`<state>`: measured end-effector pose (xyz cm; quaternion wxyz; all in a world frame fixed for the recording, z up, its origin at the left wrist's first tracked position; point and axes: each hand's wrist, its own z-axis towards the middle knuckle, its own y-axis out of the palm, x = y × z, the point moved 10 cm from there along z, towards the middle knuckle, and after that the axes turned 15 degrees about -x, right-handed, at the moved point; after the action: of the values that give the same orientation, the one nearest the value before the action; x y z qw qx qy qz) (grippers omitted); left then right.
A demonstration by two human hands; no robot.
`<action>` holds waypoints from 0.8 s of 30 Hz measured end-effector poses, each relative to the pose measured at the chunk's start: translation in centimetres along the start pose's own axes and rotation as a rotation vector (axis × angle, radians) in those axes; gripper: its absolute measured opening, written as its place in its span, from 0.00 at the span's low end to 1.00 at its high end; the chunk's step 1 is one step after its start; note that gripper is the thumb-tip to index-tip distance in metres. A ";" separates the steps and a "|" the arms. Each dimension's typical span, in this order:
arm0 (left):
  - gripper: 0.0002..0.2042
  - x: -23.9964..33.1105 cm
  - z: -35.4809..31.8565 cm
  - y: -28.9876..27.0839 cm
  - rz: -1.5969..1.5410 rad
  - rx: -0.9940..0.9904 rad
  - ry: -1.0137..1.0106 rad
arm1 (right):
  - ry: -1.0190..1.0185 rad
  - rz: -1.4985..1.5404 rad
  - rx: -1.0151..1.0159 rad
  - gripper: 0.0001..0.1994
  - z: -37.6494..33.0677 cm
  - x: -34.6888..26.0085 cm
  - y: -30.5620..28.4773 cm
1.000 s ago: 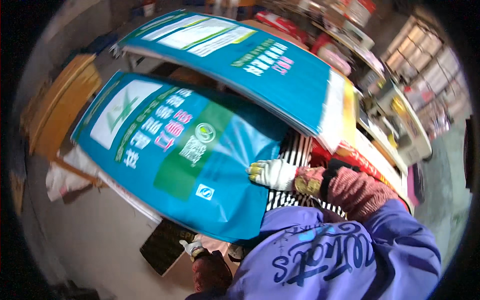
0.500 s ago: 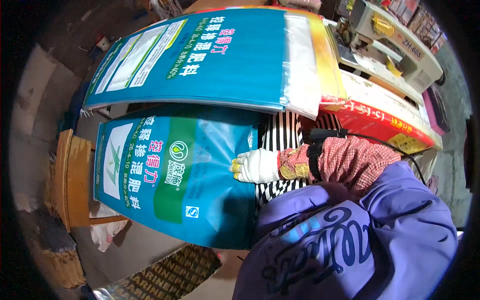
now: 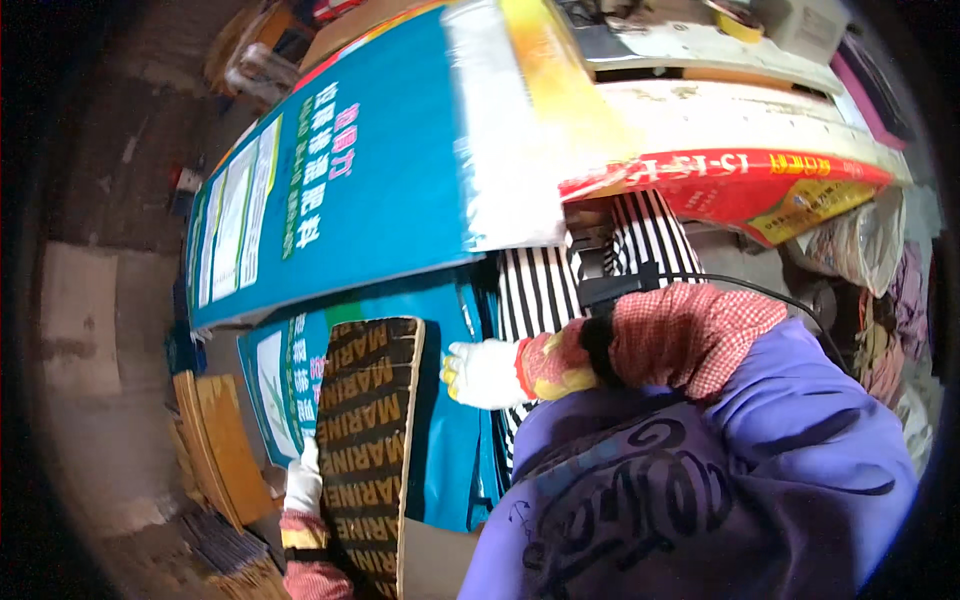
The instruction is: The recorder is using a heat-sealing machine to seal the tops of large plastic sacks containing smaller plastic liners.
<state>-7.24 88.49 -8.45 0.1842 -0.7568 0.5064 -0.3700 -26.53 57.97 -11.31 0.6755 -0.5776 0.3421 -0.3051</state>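
A dark, gold-lettered board (image 3: 370, 450) with a pale edge stands tilted over a teal printed bag (image 3: 445, 450), hiding much of it. At the board's left edge is my left hand (image 3: 303, 480) in a white glove, closed on it; the thumb and fingers are partly hidden. My right hand (image 3: 490, 375), in a white glove with yellow fingertips, lies just right of the board, over the teal bag, its fingers apart and slightly bent. Behind, a stack of teal bags (image 3: 390, 170) spreads across the upper middle.
Red and yellow sacks (image 3: 730, 190) lie at the upper right, beside the sewing machine's white base (image 3: 690, 45). A wooden stool (image 3: 225, 450) stands at the left. My striped trouser legs (image 3: 540, 290) are between the bags and my body. A dark cable (image 3: 750, 290) runs from my right wrist.
The board has come up from the floor, with my left hand now in view at its edge. My right hand has shifted slightly, its fingers less stretched. The view has turned.
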 end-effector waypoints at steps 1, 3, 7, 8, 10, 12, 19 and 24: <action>0.19 2.2 1.5 0.9 0.001 -0.030 0.088 | 0.003 0.056 -0.037 0.11 0.2 -0.1 0.6; 0.20 4.6 4.5 2.7 0.989 -0.164 0.349 | -0.023 0.072 0.074 0.11 -0.5 -0.4 -0.2; 0.24 11.8 8.0 7.3 1.613 -0.092 0.246 | 0.042 0.147 0.048 0.12 -1.3 0.9 0.0; 0.24 12.9 8.5 8.9 1.622 -0.102 0.250 | 0.020 0.213 0.028 0.11 -1.6 1.3 -0.7; 0.27 11.2 10.5 8.0 0.076 -0.098 0.078 | 0.140 0.503 -0.097 0.12 -2.4 4.2 -2.0; 0.36 10.2 11.6 9.6 0.050 -0.178 0.079 | 0.453 0.989 -0.031 0.14 -6.0 8.2 -2.5; 0.38 15.0 7.3 11.1 0.176 -0.219 0.104 | 0.856 2.293 0.171 0.10 -5.7 10.8 7.1; 0.37 13.9 8.2 10.7 0.182 -0.200 0.094 | 0.848 2.547 0.246 0.05 -4.8 9.3 9.4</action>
<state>-4.89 70.62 -15.65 0.1165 -0.7042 0.6153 -0.3346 -24.82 49.09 -22.09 0.3768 0.3414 0.7879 0.3474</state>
